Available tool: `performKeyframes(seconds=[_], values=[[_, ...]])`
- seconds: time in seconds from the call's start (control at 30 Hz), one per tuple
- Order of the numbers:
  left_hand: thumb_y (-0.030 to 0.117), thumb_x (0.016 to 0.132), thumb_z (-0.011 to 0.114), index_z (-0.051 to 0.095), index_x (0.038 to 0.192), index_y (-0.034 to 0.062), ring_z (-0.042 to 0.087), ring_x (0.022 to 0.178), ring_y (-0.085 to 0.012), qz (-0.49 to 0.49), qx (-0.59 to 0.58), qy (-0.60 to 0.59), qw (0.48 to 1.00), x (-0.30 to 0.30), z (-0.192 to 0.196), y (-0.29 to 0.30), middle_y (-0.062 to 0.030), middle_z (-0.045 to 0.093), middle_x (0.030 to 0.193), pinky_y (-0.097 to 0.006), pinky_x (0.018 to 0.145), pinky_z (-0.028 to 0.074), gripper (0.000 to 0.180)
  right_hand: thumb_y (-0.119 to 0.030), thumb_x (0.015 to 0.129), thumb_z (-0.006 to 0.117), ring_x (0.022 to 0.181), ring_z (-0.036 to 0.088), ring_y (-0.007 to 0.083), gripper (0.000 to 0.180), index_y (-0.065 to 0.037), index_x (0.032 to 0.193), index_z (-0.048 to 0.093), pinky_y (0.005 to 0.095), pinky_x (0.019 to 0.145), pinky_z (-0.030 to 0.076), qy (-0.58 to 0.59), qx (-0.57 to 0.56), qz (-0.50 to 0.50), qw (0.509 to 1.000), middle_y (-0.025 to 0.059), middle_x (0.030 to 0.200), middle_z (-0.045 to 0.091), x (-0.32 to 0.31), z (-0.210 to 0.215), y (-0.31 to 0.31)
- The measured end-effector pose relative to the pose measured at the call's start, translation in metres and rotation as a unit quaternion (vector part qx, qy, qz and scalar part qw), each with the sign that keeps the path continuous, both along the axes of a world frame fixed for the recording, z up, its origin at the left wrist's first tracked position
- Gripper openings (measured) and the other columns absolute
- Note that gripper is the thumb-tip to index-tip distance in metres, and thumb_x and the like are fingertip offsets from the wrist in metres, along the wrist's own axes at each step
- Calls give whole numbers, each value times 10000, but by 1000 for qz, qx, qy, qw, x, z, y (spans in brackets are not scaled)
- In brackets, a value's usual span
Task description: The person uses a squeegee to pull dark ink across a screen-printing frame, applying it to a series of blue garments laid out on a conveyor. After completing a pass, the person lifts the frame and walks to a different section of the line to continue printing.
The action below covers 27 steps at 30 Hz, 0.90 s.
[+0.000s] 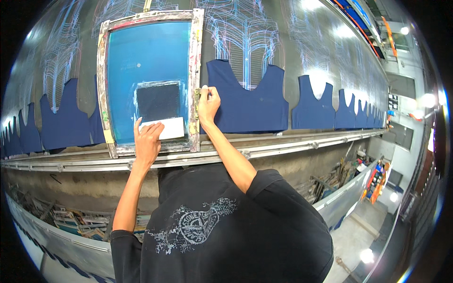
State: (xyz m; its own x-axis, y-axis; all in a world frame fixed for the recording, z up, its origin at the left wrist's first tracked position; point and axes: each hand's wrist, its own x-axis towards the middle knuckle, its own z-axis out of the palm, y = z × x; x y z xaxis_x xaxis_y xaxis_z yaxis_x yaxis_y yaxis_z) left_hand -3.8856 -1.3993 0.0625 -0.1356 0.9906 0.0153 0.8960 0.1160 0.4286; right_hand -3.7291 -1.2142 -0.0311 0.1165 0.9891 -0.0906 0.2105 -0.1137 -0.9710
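Note:
A screen printing frame (pixel 195 52) with blue mesh (pixel 146 49) lies over the long table. Low on the mesh is a dark rectangular patch (pixel 158 99) with whitish smears around its edges. My left hand (pixel 148 141) is closed on a flat white squeegee (pixel 173 128), which rests against the mesh along the patch's near edge. My right hand (pixel 208 104) grips the frame's right side rail, fingers curled. Just right of that hand, a navy fabric piece (pixel 250 109) cut like a vest body lies flat. Part of another navy piece is hidden beneath the frame.
More navy fabric pieces (pixel 63 120) lie in a row along the dark tabletop (pixel 297 52), which bears blue and white outlines. A metal rail (pixel 278 148) edges the table's near side. Old frames (pixel 89 221) are stacked below, and another long table (pixel 71 240) runs behind me.

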Motion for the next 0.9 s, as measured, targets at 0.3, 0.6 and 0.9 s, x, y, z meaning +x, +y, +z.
performKeyframes(seconds=[0.3, 0.6, 0.9], values=[[-65, 727, 634, 726, 1079, 58, 711, 1015, -294, -48, -33, -59, 997, -41, -8, 9, -117, 764, 1054, -556, 1209, 298, 384, -341, 1025, 580, 819, 667, 501, 320, -38, 929, 611, 549, 698, 477, -171, -45, 28, 984, 251, 813, 682, -28, 0, -2], [70, 838, 705, 742, 993, 106, 711, 831, -341, -89, -58, 4, 994, -124, -7, 147, -139, 698, 731, -596, 1177, 300, 163, -227, 903, 703, 1092, 650, 371, 373, -50, 1230, 670, 491, 996, 460, -244, 299, 389, 837, 196, 1111, 708, -88, 80, 44], [-43, 725, 673, 707, 1121, 87, 703, 923, -283, -72, -95, -31, 992, -74, -7, 47, -125, 748, 977, -509, 1193, 345, 418, -6, 779, 674, 897, 667, 298, 203, -42, 979, 662, 444, 911, 433, -355, 155, 483, 786, 126, 921, 700, -64, 74, -62]])
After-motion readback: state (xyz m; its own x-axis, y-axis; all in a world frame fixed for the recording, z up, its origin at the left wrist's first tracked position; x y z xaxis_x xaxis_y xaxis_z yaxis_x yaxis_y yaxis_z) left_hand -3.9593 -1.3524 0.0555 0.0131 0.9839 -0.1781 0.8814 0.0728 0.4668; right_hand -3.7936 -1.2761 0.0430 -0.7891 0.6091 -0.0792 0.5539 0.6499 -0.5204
